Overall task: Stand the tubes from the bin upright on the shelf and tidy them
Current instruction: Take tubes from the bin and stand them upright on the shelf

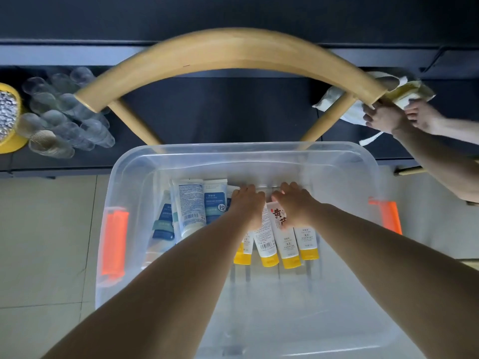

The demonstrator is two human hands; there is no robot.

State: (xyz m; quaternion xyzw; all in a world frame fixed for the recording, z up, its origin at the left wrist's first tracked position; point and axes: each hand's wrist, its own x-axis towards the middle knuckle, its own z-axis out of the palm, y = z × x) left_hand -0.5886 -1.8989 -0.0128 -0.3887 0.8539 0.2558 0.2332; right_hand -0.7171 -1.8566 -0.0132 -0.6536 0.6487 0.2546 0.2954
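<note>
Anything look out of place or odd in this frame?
Yes: a second person's hands handle a cream cloth bag on the dark shelf at far right. Clear plastic cups lie toppled in a heap at left.

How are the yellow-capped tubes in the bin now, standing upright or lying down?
Lying down. The yellow-capped tubes lie flat, side by side, on the bottom of the clear bin, caps toward the camera.

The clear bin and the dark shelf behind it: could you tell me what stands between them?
In the head view, a wooden chair back arches between the clear bin and the dark shelf.
</note>
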